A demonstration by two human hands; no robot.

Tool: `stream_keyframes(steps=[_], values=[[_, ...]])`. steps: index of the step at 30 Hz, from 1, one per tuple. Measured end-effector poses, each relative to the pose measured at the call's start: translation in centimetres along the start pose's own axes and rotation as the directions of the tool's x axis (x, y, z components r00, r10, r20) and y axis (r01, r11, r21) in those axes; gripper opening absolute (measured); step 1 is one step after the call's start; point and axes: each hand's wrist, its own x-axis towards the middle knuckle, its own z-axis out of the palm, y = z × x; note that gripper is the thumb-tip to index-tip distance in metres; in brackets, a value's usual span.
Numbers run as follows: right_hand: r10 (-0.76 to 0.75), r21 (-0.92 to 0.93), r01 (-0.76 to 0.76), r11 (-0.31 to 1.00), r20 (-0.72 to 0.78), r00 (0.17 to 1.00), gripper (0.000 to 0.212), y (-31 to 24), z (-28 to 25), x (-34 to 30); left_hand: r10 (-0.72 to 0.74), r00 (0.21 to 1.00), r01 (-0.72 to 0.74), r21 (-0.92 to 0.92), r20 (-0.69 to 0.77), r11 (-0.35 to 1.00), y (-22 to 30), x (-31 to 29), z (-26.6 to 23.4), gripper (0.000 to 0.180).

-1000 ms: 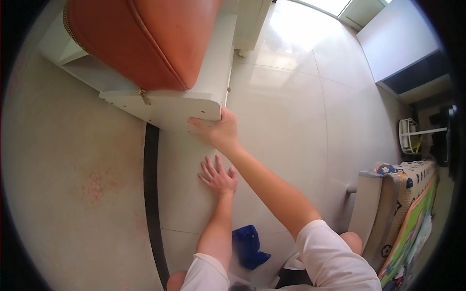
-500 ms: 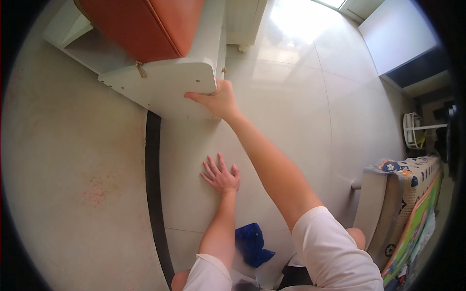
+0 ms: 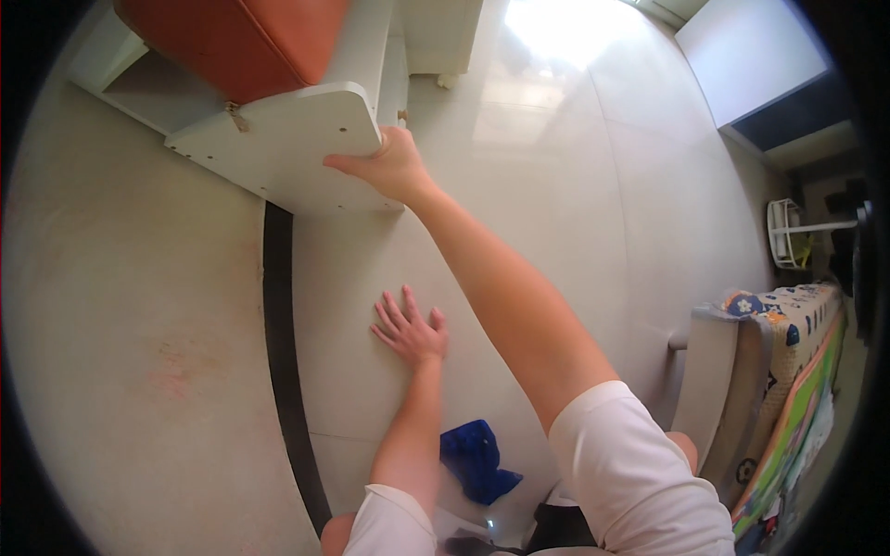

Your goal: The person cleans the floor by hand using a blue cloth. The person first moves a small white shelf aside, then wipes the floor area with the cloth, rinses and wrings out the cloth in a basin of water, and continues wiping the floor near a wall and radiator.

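Note:
My right hand (image 3: 389,167) grips the edge of a white cabinet (image 3: 260,148). Its thumb lies along the cabinet's side panel, while the fingers wrap round the front edge, partly hidden. An orange-brown leather-like bag (image 3: 250,46) rests on the cabinet, its zip pull (image 3: 237,117) hanging over the panel. Below, my left hand (image 3: 414,335) lies flat on the pale tiled floor (image 3: 519,232) with fingers spread, holding nothing. Close to my left forearm is a crumpled dark blue cloth (image 3: 477,461).
A dark strip (image 3: 280,315) runs along the foot of the stained pale wall (image 3: 176,324) at left. To the right are a patterned cushion-like thing (image 3: 788,315), a white wire rack (image 3: 788,233) and a white cabinet-like unit (image 3: 751,56). Another pale piece of furniture (image 3: 440,32) stands at the top.
The cabinet, bag and both hands appear slightly further left and up in the picture, along with most of the surroundings. My right hand keeps its hold; my left palm stays on the floor.

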Motion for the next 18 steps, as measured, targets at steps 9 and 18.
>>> stream_keyframes(steps=[9,18], values=[[-0.544,-0.489,0.394,0.778,-0.212,0.812,0.049,2.7,-2.3,-5.3,0.046,0.998,-0.047,-0.007,-0.044,0.999,0.8,0.4,0.4,0.075],[-0.176,-0.696,0.105,0.711,-0.032,0.984,0.036,11.9,1.2,-44.1,0.054,0.997,-0.053,0.021,-0.052,0.998,0.7,0.0,1.6,0.071]])
